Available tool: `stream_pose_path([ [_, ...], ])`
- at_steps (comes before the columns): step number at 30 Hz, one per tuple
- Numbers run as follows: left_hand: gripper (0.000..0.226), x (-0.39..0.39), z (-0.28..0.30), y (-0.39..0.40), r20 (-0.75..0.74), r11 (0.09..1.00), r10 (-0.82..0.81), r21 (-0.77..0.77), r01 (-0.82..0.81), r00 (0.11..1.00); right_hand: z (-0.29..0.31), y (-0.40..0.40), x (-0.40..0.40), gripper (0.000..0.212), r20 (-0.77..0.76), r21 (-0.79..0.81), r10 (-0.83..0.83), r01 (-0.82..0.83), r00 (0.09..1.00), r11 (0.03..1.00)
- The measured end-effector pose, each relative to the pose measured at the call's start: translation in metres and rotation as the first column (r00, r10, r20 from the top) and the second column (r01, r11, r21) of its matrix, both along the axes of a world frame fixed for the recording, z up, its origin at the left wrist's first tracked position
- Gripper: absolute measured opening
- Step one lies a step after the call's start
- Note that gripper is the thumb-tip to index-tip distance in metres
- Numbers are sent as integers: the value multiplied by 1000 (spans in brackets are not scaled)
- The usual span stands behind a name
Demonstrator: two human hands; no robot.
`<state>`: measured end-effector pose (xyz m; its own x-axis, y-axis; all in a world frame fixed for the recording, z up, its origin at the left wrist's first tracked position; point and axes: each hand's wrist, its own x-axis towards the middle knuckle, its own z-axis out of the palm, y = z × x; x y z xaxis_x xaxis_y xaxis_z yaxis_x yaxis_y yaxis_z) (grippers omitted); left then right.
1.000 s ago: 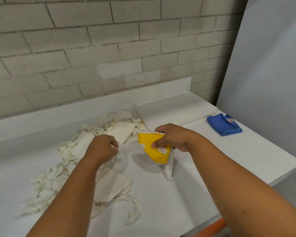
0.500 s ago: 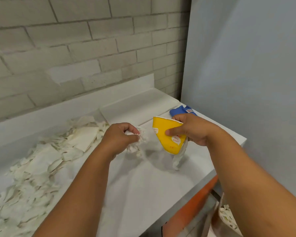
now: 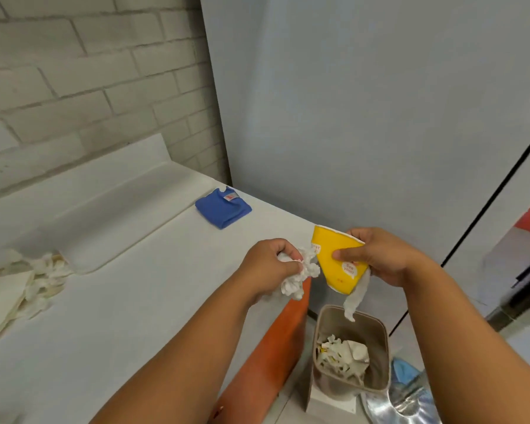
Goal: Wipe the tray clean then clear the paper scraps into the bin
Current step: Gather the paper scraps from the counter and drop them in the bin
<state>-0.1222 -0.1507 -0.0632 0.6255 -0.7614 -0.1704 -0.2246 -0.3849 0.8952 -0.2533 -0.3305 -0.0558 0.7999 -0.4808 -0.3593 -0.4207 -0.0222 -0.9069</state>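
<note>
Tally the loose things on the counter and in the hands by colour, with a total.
Blue: 1, the folded cloth
Yellow: 1, the paper cup in the right hand
White: 3, the tray, the scrap pile, the wad in the left hand
Total: 5

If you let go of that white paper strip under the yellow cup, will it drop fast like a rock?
Probably not. The strip hangs limp and twisted below the yellow cup in the right hand, so it looks thin, floppy and light. It would likely flutter toward the bin below, and might drift and miss.

Both forearms are bare to the frame edge, no sleeves; the hands [image 3: 328,258] wear nothing.
</note>
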Motion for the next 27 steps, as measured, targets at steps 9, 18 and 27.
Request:
stream_pose_path([
  [9,7,-40,-56,-74,198,965,-183,223,137,963,-90,-51,-28,10,-182,-53,-181,174,966,983],
  [18,14,-50,-137,-110,85,921,-101,385,61,991,-190,-45,-33,7,-381,-225,-300,227,874,947],
  [27,11,-58,-184,-131,-57,890,-6,454,31,998,-214,-52,-39,5,-453,-296,-274,147,848,944],
])
